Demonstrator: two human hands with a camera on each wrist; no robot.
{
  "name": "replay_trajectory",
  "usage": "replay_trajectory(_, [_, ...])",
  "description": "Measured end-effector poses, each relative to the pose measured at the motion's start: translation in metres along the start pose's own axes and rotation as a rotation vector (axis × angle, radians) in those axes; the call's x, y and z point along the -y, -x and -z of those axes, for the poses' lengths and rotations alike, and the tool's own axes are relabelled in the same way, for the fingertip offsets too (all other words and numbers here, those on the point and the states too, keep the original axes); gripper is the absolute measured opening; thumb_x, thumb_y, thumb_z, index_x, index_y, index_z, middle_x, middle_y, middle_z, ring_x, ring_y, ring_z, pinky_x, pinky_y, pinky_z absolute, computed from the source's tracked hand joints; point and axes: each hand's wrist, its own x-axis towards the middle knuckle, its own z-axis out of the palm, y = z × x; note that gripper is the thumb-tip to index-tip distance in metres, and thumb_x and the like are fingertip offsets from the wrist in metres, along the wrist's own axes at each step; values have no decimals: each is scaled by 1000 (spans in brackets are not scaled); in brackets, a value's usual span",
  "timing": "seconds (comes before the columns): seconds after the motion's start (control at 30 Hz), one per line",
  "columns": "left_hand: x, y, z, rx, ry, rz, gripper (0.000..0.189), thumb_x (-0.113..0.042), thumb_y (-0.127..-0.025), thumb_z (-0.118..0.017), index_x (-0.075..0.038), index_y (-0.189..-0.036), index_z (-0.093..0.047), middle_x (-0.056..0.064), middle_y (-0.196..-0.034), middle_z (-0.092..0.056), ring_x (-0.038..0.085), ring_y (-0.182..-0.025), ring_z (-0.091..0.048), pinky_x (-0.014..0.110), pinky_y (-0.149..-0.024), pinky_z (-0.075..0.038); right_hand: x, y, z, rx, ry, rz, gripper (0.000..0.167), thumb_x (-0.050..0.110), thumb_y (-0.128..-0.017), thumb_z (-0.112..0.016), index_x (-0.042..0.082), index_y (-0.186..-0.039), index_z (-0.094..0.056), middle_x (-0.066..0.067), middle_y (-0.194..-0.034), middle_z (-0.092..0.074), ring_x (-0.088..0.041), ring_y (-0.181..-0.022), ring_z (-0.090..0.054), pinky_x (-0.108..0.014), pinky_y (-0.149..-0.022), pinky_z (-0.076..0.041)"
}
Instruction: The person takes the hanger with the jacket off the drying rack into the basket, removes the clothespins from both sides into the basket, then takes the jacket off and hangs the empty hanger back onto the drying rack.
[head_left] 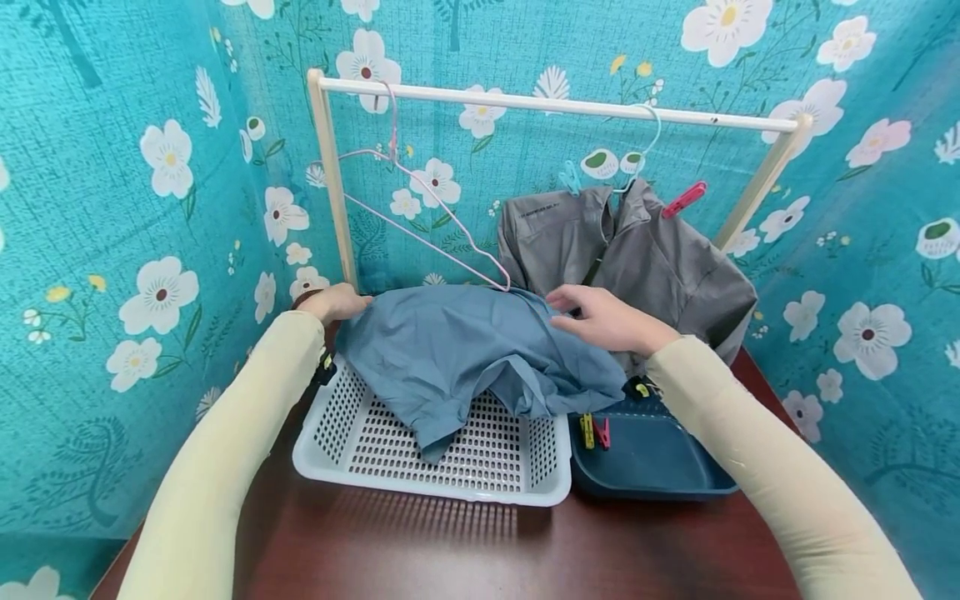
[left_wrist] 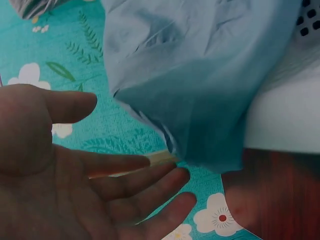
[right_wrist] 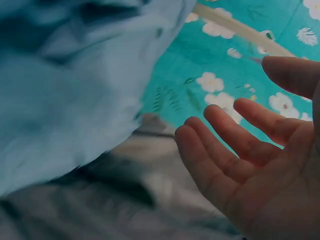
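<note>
A blue-grey garment [head_left: 457, 333] lies draped over the back of a white plastic basket [head_left: 431, 492], one corner hanging down inside. My left hand [head_left: 341, 304] is at the garment's left edge; the left wrist view shows its fingers [left_wrist: 145, 195] spread and holding nothing, beside the hanging cloth [left_wrist: 195, 100]. Over the garment's right side is my right hand [head_left: 600, 317]. In the right wrist view its fingers [right_wrist: 225, 140] are loosely bent, apart from the cloth [right_wrist: 75, 110]. A pink hanger [head_left: 450, 212] hangs from the rail just above the garment.
A wooden rack's white rail [head_left: 555, 105] spans the back. On it, at right, a grey jacket [head_left: 637, 250] hangs from a light-blue hanger [head_left: 651, 137], with a pink clothespin [head_left: 684, 200] on its shoulder. Below stands a dark blue bin [head_left: 652, 458] with yellow clothespin [head_left: 587, 431].
</note>
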Motion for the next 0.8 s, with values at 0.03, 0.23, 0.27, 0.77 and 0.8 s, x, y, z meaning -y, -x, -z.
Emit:
replay_trajectory(0.03, [-1,0,-3,8,2,-3,61,-31,-103,-31,14,-143,-22,33,-143,-27,43,-127,-35,52,-99,-35,-6,3,0,0,10,-9,43,27,-98,-53,3,-133,-47,-17,-130,-51,-29,-118,-49,-47,-94,-40])
replay_trajectory(0.23, [-5,-2,-11,21,1,-44,65,-30,-102,-37,10,-147,-12,31,-148,-17,43,-133,-27,54,-99,-34,-38,21,-3,-13,57,-76,41,21,-96,-58,-3,-129,-50,-21,-126,-52,-34,-116,-50,-50,-93,-40])
replay_trajectory(0.27, [-5,-3,-12,21,-4,-53,66,-30,-102,-39,10,-147,-12,31,-148,-17,44,-133,-26,54,-100,-33,-41,23,-3,-10,62,-84,41,20,-95,-58,-4,-128,-50,-22,-126,-52,-35,-116,-50,-51,-93,-40])
replay_trajectory(0.77, [4,-24,-20,44,-74,17,66,-20,-97,-54,4,-148,-20,29,-147,-25,43,-131,-31,51,-101,-33,-81,27,-26,227,37,-296,86,40,-85,-69,-3,-145,-23,-29,-133,-42,-37,-114,-48,-48,-88,-43])
replay_trajectory(0.8, [5,-26,-20,40,-96,16,64,-20,-97,-55,4,-147,-23,29,-146,-27,42,-130,-33,51,-101,-34,-83,26,-28,228,37,-307,88,40,-85,-70,-3,-145,-22,-29,-135,-41,-37,-113,-48,-47,-86,-44])
